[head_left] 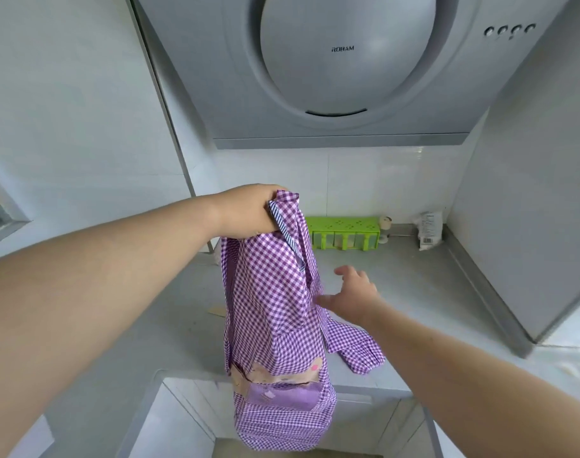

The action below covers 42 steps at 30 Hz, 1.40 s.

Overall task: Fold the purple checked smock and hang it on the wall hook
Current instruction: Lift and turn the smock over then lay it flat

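The purple checked smock hangs down in front of the grey counter, its lower part with a cartoon patch below the counter's front edge. My left hand grips its bunched top, near a blue striped trim. One sleeve lies on the counter to the right. My right hand is beside the smock's right edge, fingers spread and relaxed, thumb touching the cloth. No wall hook is in view.
A large grey range hood hangs above the counter. At the back stand a green spice rack, a small jar and a white bag. Cabinet walls close in on both sides.
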### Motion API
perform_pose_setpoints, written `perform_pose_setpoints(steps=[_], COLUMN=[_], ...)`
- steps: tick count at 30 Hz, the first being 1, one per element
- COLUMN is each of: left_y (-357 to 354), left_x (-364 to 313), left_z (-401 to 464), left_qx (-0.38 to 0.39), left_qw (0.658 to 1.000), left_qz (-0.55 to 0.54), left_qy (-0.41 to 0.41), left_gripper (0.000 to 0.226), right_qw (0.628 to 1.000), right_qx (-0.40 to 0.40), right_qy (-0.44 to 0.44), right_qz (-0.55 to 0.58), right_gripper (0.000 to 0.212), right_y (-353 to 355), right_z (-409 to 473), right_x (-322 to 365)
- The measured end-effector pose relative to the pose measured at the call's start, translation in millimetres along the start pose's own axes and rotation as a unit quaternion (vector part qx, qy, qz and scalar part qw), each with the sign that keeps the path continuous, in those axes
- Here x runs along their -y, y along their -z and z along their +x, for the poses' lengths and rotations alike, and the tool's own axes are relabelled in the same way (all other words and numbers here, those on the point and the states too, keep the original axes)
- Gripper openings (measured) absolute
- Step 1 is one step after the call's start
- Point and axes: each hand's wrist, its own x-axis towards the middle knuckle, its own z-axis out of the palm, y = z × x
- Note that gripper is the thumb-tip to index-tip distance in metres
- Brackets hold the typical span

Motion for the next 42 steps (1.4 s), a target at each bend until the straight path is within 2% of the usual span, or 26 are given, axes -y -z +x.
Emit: perform_pose_setpoints(steps=[3, 5, 6, 9, 10, 11, 14, 20, 23, 27, 31, 33, 35, 38, 42], left_y=[1, 3, 4, 7, 9, 10, 13, 16, 12, 5, -4, -10, -18, -35, -60], left_x=[8, 16, 18, 31, 37, 43, 62, 99, 118, 141, 154, 159, 160, 160, 156], left_z=[1, 1, 1, 1, 1, 1, 2, 14, 30, 59, 87, 100, 113, 137, 174], left_qx=[0.01, 0.008, 0.009, 0.013, 0.015, 0.017, 0.024, 0.034, 0.047, 0.054, 0.07, 0.075, 0.085, 0.097, 0.116], left_qw=[1.0, 1.0, 1.0, 1.0, 1.0, 0.999, 0.999, 0.998, 0.998, 0.998, 0.997, 0.997, 0.996, 0.995, 0.993], left_qz=[-0.009, -0.015, -0.016, -0.012, -0.006, 0.0, 0.011, -0.001, 0.008, 0.02, 0.02, 0.019, 0.014, 0.018, 0.024], left_qy=[0.002, 0.004, 0.006, 0.018, 0.022, 0.027, 0.041, 0.05, 0.05, 0.034, 0.025, 0.021, 0.016, 0.01, -0.003], left_gripper=[0.011, 0.01, 0.009, 0.009, 0.009, 0.009, 0.011, 0.011, 0.012, 0.012, 0.013, 0.012, 0.011, 0.009, 0.01], right_qw=[0.998, 0.998, 0.999, 1.0, 0.999, 0.996, 0.983, 0.98, 0.972, 0.96, 0.981, 0.986, 0.977, 0.959, 0.934], right_qx=[0.057, 0.053, 0.046, -0.009, -0.02, -0.024, -0.031, -0.012, -0.043, -0.094, -0.077, -0.034, -0.012, -0.048, -0.084], right_qy=[0.024, 0.022, 0.02, -0.01, -0.025, -0.043, -0.104, -0.165, -0.2, -0.203, -0.176, -0.151, -0.151, -0.17, -0.177], right_qz=[-0.025, -0.014, -0.015, 0.007, 0.041, 0.079, 0.147, 0.112, 0.119, 0.166, 0.041, -0.059, -0.152, -0.223, -0.3], right_gripper=[0.133, 0.124, 0.109, 0.036, 0.024, 0.022, 0.023, 0.016, 0.023, 0.028, 0.032, 0.045, 0.059, 0.056, 0.068], right_y=[-15, -27, -32, -45, -49, -54, -59, -66, -67, -50, -14, 3, 16, 41, 70], right_z=[-3, -1, 1, 20, 27, 35, 53, 65, 71, 76, 74, 70, 66, 61, 74], right_x=[6, 12, 14, 17, 17, 15, 7, -21, -34, -44, -52, -61, -74, -88, -106])
